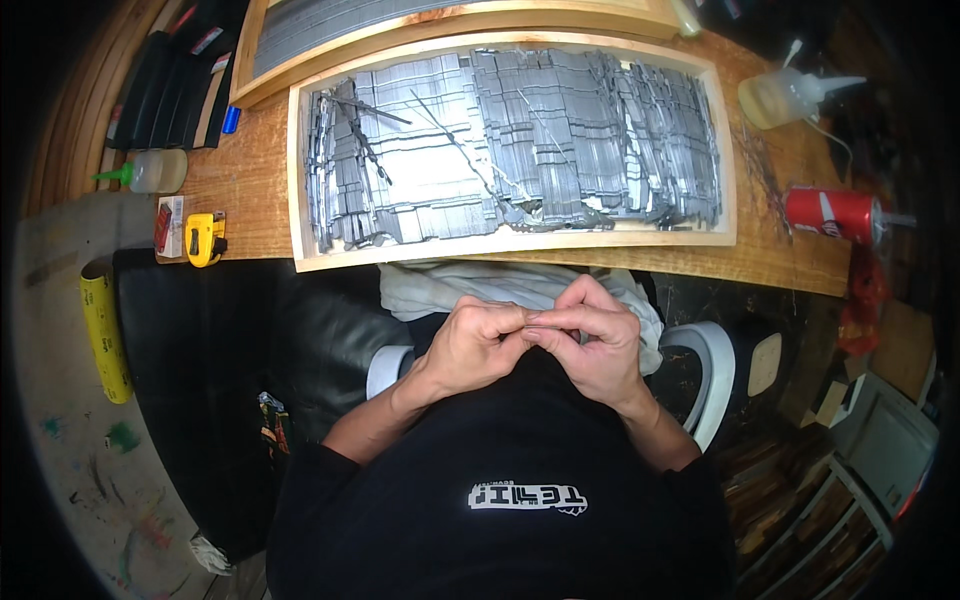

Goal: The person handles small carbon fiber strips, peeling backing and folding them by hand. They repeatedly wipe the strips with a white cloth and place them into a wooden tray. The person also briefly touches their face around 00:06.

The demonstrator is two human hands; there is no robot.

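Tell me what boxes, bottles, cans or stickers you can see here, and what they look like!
Red drink can: lying on its side at the table's right end, red with white marks.
Small flat packet: table's left edge, beside the yellow tape measure, red and white.
Squeeze bottle: left side, clear with a green nozzle.
Squeeze bottle: top right, yellowish with a white nozzle.
White printed patch: on the black shirt.

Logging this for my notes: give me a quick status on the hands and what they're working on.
Left hand and right hand together at the chest, fingertips pinching a small thin piece, too small to identify. Tray of grey metal strips beyond, untouched. White cloth beneath hands.
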